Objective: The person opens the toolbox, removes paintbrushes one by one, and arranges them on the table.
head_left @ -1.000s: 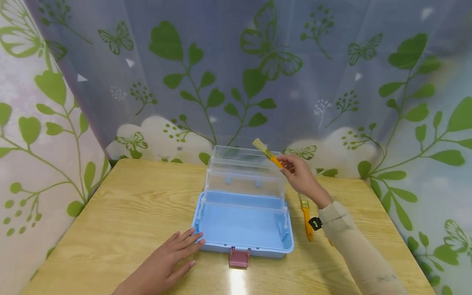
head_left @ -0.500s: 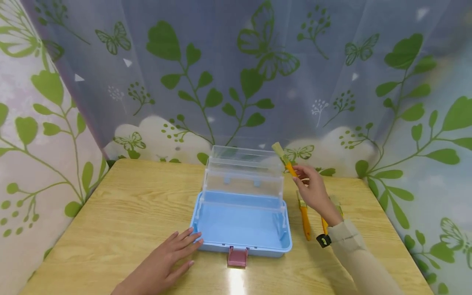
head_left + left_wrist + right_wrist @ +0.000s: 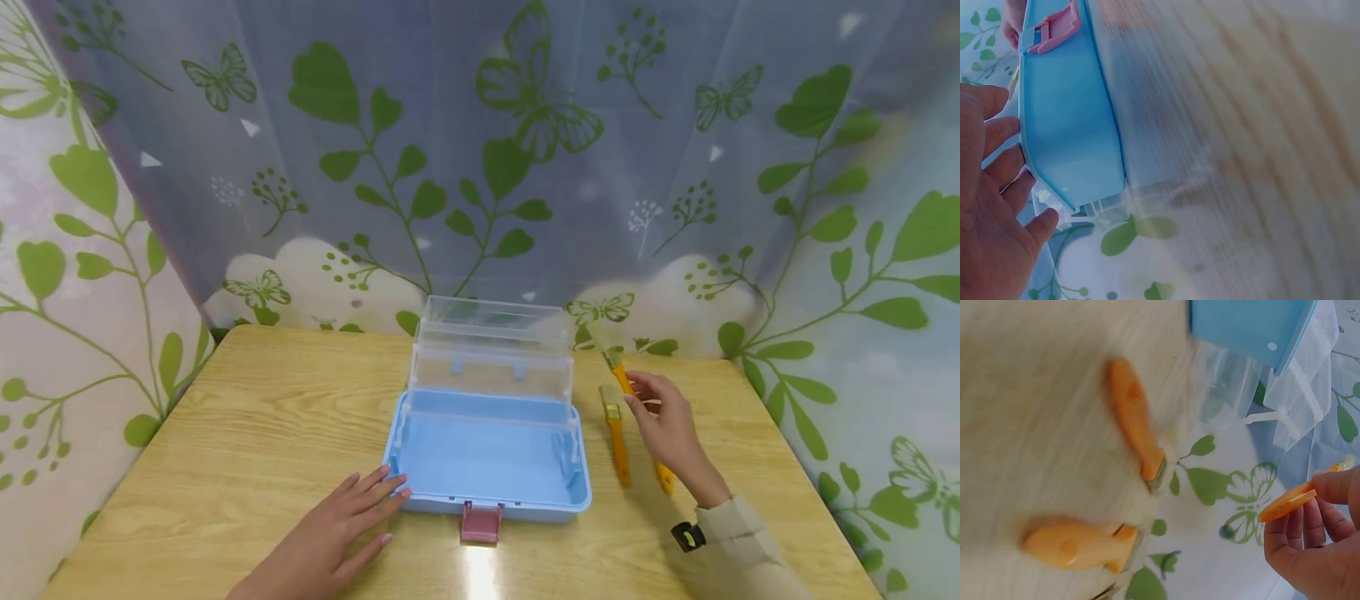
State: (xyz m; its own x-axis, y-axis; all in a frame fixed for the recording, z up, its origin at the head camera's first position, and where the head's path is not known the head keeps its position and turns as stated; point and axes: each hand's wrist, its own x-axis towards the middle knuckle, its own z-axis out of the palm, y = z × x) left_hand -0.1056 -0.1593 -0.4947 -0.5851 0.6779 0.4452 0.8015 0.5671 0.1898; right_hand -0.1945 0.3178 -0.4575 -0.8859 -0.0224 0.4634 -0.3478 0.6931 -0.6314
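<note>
On the table stands a light blue plastic box with a pink latch, its clear lid tilted up at the back. My left hand touches the box's front left corner with extended fingers. To the right of the box, my right hand pinches the orange handle of a flat paintbrush above the table, bristles pointing up and left. Two similar brushes lie below it: one paintbrush beside the box, and another paintbrush partly hidden by the right hand.
The wooden table ends at a patterned curtain behind, with more patterned cloth at both sides. A dark band sits on the right wrist. Clear plastic trays show behind the box in the right wrist view.
My right hand has moved right, down and nearer, carrying the paintbrush from beside the lid to over the brushes on the table. My left hand has stayed at the box corner.
</note>
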